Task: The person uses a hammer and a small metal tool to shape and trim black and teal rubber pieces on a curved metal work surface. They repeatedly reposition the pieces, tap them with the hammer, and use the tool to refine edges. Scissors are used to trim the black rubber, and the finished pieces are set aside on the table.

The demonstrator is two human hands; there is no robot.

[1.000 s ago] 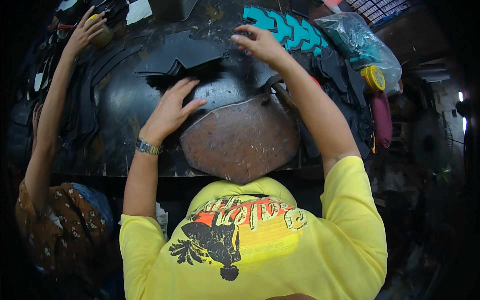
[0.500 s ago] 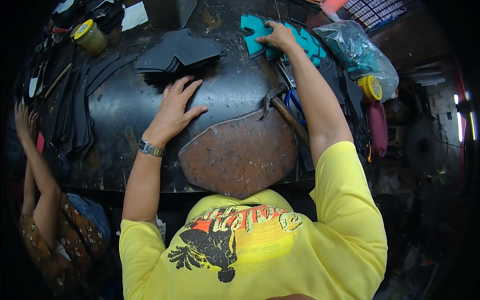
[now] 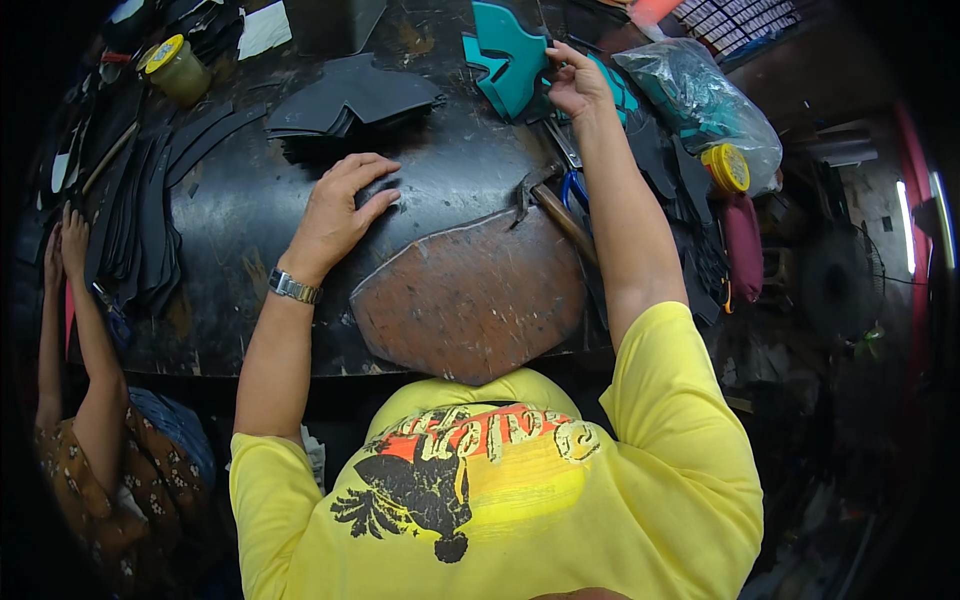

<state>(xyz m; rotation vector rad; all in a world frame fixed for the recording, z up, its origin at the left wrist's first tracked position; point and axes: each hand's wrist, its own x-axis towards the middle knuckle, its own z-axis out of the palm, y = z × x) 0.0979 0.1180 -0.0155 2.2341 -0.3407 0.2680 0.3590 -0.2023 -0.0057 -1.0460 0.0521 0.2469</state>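
Observation:
At the far right of the table, my right hand [image 3: 582, 88] is closed on the right edge of a teal shoe-upper-like cut piece [image 3: 510, 45], which stands tilted up. Other teal pieces [image 3: 484, 68] lie beside and under it, partly hidden. My left hand [image 3: 338, 212] rests on the dark table [image 3: 235, 225], fingers a little bent, thumb apart, holding nothing. Just beyond it sits a stack of black cut pieces [image 3: 350, 95]. Near my right forearm lie a hammer [image 3: 562, 218] and blue-handled scissors [image 3: 572, 185]. A worn brown board [image 3: 470, 290] lies before me.
A clear plastic bag [image 3: 705, 95] with teal pieces and a yellow-lidded tub [image 3: 727, 168] stand on the right. Strips of black material [image 3: 138, 215] and a yellow-lidded jar [image 3: 178, 72] are on the left. At far left are a co-worker's hands [image 3: 70, 245].
My right hand, earlier spread on the teal pieces, has lifted and tilted up one of them. My left hand stays by the black stack, its fingers drawn closer together.

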